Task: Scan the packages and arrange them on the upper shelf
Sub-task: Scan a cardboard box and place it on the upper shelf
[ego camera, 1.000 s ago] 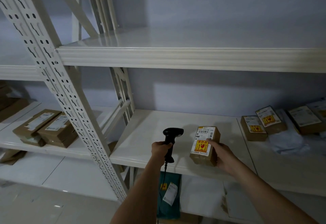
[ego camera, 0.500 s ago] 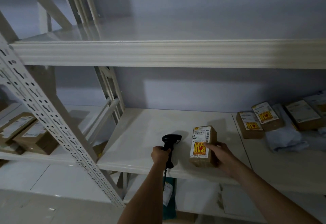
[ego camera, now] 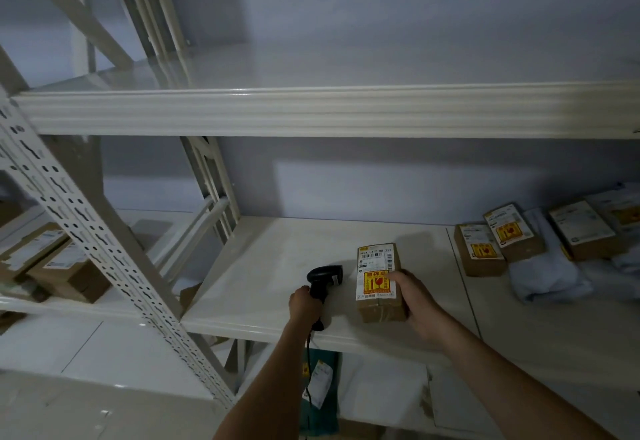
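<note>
Dim grey wall, cream steel racking, and we're at the middle shelf [ego camera: 263, 266] with the action low and centre. Right hand [ego camera: 414, 303] is wrapped around the brown package [ego camera: 379, 282], fingers curled down its right flank and thumb on the yellow fragile sticker, label face up. That box sits at about five o'clock from centre frame, near the shelf's front lip, and whether its base is touching the shelf or just clear of it I cannot tell.

Left hand [ego camera: 304, 304] clamps the handle of the black scanner [ego camera: 323, 280], cable trailing down below the shelf edge. Scanner head is just beside the box at its nine o'clock, close but apart.

What's changed over the last second: the box has swung from a tilt to square-on, long axis pointing straight at the wall, and the view has tipped upward so the upper shelf [ego camera: 311, 110] now fills the twelve o'clock band. No scan beam is visible on the label, so I can't say whether the scan has registered. My read: this one is about to be lifted.

Out at three o'clock, a cluster of waiting packages [ego camera: 512, 232] lies among pale plastic mailers [ego camera: 547, 277]. More boxes [ego camera: 65, 266] sit at nine o'clock in the next bay.
</note>
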